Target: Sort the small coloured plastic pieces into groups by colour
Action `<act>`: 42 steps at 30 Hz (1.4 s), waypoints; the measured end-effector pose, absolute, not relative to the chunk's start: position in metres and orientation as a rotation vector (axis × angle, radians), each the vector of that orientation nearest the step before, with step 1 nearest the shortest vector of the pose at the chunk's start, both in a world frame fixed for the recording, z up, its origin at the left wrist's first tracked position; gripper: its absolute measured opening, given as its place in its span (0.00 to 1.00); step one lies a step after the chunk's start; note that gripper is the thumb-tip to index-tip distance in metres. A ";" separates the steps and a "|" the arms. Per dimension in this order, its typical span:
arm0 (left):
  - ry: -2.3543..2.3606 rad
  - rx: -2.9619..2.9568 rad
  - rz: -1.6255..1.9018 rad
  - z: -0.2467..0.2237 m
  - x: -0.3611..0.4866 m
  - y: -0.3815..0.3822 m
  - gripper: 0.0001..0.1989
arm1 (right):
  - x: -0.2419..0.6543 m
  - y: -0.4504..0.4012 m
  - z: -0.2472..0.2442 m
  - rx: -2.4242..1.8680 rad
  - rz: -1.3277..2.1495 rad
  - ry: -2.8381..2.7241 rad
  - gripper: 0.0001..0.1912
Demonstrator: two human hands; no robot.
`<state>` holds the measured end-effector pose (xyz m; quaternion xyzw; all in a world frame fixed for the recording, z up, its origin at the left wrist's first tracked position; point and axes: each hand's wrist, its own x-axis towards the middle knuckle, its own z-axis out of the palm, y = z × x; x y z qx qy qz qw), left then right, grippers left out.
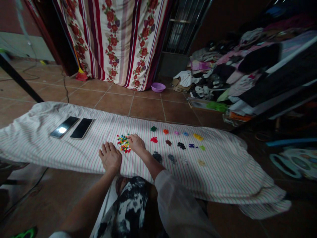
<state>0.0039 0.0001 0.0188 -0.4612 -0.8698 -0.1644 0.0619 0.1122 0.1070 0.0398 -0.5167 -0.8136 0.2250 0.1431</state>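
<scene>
A mixed pile of small coloured pieces (122, 144), too small to name by kind, lies on the striped cloth (104, 125). My right hand (137, 144) reaches to the pile's right edge with thumb and fingers pinched together; whatever is between the fingertips is too small to make out. My left hand (110, 156) rests flat on the cloth just left of the pile, fingers spread. To the right of my right hand, pieces sit in separate colour groups, among them a green heap (153, 128), a red heap (154, 139), a black heap (181, 145) and a yellow heap (198, 136).
Two phones (64, 127) (82, 128) lie on the cloth at the left. Beyond the table stand a flowered curtain (123, 39), a purple basin (158, 87) and a red dustpan (81, 76) on tiles. Piled clothes (223, 69) fill the right side.
</scene>
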 end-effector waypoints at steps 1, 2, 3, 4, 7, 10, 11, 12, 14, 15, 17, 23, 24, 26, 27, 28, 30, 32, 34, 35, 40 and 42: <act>-2.631 -1.394 -0.492 0.019 0.004 0.000 0.26 | 0.111 0.108 0.039 -1.496 0.651 -2.351 0.15; -2.631 -1.393 -0.490 0.018 0.004 0.000 0.26 | 0.110 0.109 0.039 -1.498 0.655 -2.364 0.15; -2.632 -1.391 -0.490 0.018 0.003 0.000 0.26 | 0.108 0.110 0.039 -1.494 0.658 -2.383 0.16; -2.633 -1.391 -0.491 0.018 0.003 0.000 0.26 | 0.107 0.111 0.039 -1.489 0.660 -2.403 0.16; -2.637 -1.394 -0.495 0.018 0.003 0.000 0.27 | 0.103 0.114 0.041 -1.495 0.644 -2.446 0.17; -2.641 -1.393 -0.486 0.018 0.003 0.000 0.27 | 0.099 0.116 0.044 -1.530 0.626 -2.480 0.16; -2.638 -1.391 -0.483 0.019 0.003 0.000 0.27 | 0.097 0.117 0.045 -1.536 0.624 -2.499 0.16; -2.632 -1.390 -0.480 0.019 0.003 0.000 0.27 | 0.096 0.119 0.046 -1.541 0.621 -2.520 0.16; -2.619 -1.387 -0.477 0.019 0.004 0.001 0.27 | 0.092 0.121 0.047 -1.549 0.619 -2.558 0.16; -2.615 -1.388 -0.476 0.019 0.004 0.001 0.27 | 0.090 0.122 0.047 -1.555 0.621 -2.568 0.16; -2.616 -1.386 -0.471 0.019 0.004 0.001 0.26 | 0.088 0.123 0.046 -1.558 0.632 -2.568 0.16; -2.626 -1.385 -0.468 0.018 0.003 0.001 0.26 | 0.093 0.114 0.043 -1.477 0.640 -2.425 0.12; -2.624 -1.384 -0.471 0.018 0.003 0.001 0.26 | 0.095 0.113 0.042 -1.462 0.643 -2.391 0.11; -2.621 -1.378 -0.480 0.018 0.003 0.001 0.26 | 0.099 0.110 0.040 -1.424 0.653 -2.329 0.10; -2.620 -1.376 -0.483 0.018 0.003 0.001 0.26 | 0.100 0.109 0.039 -1.407 0.662 -2.298 0.10; -2.620 -1.375 -0.485 0.019 0.004 0.000 0.26 | 0.102 0.108 0.038 -1.398 0.678 -2.263 0.09; -2.619 -1.381 -0.486 0.021 0.004 0.000 0.26 | 0.107 0.107 0.035 -1.388 0.731 -2.185 0.09; -2.616 -1.390 -0.484 0.023 0.004 0.000 0.26 | 0.113 0.106 0.032 -1.387 0.791 -2.114 0.09; -2.617 -1.393 -0.483 0.023 0.005 0.000 0.26 | 0.120 0.105 0.029 -1.374 0.822 -2.065 0.09; -2.618 -1.391 -0.482 0.024 0.005 -0.001 0.26 | 0.124 0.105 0.027 -1.364 0.823 -2.044 0.09; -2.630 -1.387 -0.481 0.022 0.005 -0.001 0.26 | 0.149 0.115 0.018 -1.377 0.763 -1.933 0.09; -2.644 -1.394 -0.475 0.023 0.004 -0.001 0.27 | 0.161 0.124 0.015 -1.395 0.744 -1.896 0.09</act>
